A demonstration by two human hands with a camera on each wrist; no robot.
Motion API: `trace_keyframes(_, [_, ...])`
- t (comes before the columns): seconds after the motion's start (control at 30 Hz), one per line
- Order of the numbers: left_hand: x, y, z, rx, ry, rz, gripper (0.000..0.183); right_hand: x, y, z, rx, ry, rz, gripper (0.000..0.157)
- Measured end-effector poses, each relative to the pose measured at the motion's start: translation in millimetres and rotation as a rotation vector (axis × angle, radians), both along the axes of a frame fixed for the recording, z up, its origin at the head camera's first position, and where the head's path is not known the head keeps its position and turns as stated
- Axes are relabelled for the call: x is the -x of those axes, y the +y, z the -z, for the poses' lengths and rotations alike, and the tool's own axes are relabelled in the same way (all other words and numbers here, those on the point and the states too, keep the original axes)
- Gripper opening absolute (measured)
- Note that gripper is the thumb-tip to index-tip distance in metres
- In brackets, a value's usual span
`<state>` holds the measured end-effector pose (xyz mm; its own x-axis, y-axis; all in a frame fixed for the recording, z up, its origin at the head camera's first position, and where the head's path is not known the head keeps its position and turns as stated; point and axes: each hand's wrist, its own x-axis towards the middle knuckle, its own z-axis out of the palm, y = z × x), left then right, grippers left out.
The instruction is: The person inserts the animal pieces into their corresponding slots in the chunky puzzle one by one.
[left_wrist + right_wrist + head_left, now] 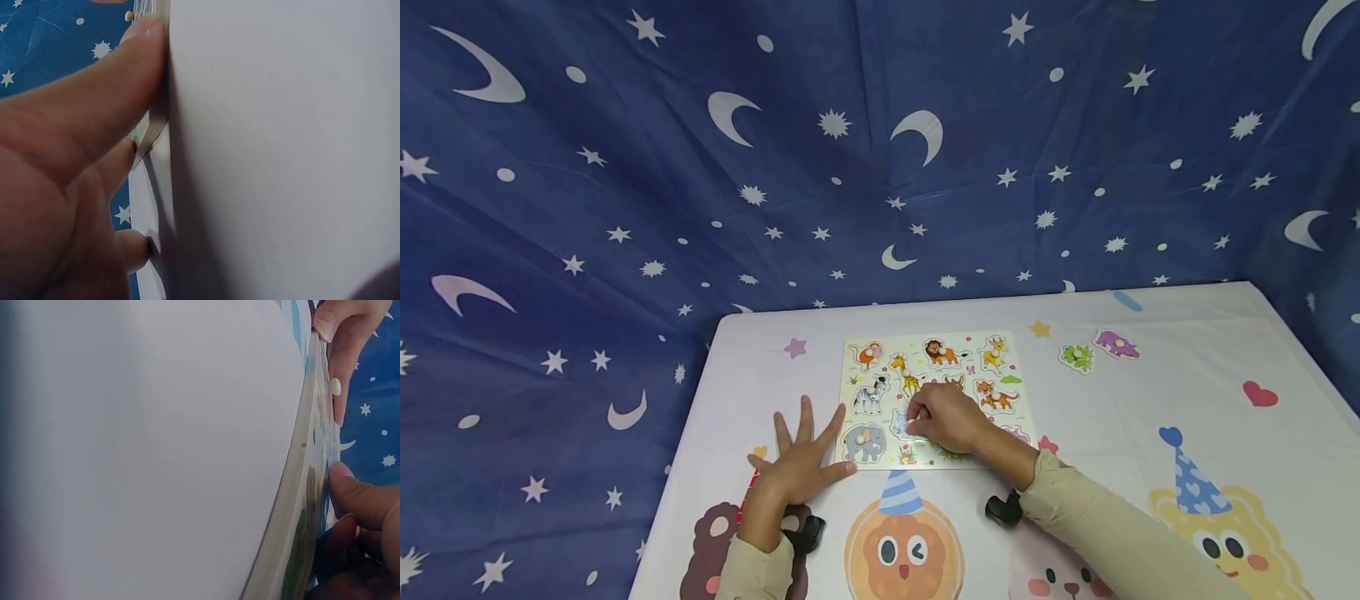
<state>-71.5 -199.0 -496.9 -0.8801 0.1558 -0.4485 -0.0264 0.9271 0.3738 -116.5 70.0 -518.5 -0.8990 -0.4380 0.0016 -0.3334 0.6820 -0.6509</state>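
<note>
A wooden knob puzzle board (895,340) printed with animals lies on the table. My left hand (799,471) is spread at its left edge, fingers straight, the thumb by the lower left corner. In the left wrist view the thumb (125,75) rests along the board's edge. Over the lower middle of the board, my right hand (951,417) curls its fingers and pinches a light-blue animal puzzle piece (898,423), its knob hidden by the fingertips. An elephant piece (865,443) and a zebra piece (870,396) sit in the board to its left.
On the table, right of the board, lie a green puzzle piece (1077,357) and a purple puzzle piece (1117,343). The white tablecloth (760,375) carries printed cartoon figures. A dark blue curtain (820,183) with moons and stars hangs behind the table.
</note>
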Motion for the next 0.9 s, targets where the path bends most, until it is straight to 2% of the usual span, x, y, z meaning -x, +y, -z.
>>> trace_keyframes(0.5, [0.9, -1.1, 2.2, 0.003, 0.000, -0.001, 0.090, 1.5, 2.4, 1.2, 0.033, -0.030, 0.000, 0.014])
trace_keyframes(0.67, [-0.1, -1.0, 2.6, 0.004, 0.007, -0.003, 0.090, -0.4, 10.3, -1.8, 0.089, -0.033, -0.019, 0.013])
trace_keyframes(0.9, [0.9, 1.2, 2.1, 0.000, 0.018, -0.001, 0.090, -1.5, 26.4, -6.2, 0.130, -0.037, 0.023, 0.013])
